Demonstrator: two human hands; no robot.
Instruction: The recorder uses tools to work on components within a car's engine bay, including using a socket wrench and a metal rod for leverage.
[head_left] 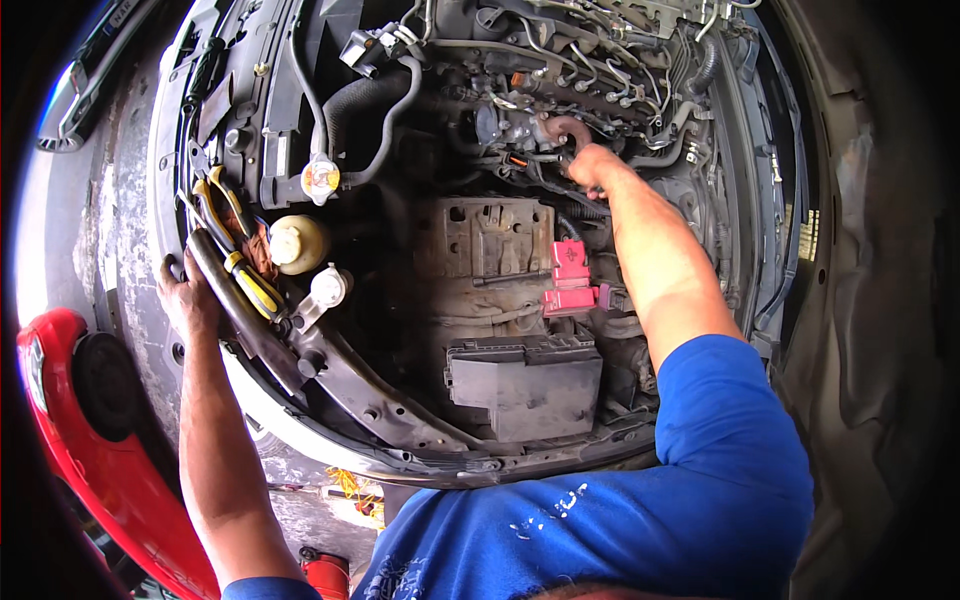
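My right hand [597, 170] reaches deep into a car's engine bay, beside a rusty brown curved pipe [568, 130] on the engine. Its fingers are curled in, and whatever they hold is hidden. On the left, my left hand [188, 300] rests at the car's front edge with its fingers apart, close against a thick black bar [215, 265]. Pliers with yellow-and-black handles [255, 287] lie just right of that bar, next to a brown rag [262, 250]. A second yellow-handled tool [212, 205] lies above them.
A cream reservoir [298, 245] and a white-capped filler neck [330, 287] stand near the tools. The radiator cap [320, 179] is farther back. Nearer me are a red terminal cover [570, 280] and a black fuse box [525, 385]. A red car [90, 450] is at lower left.
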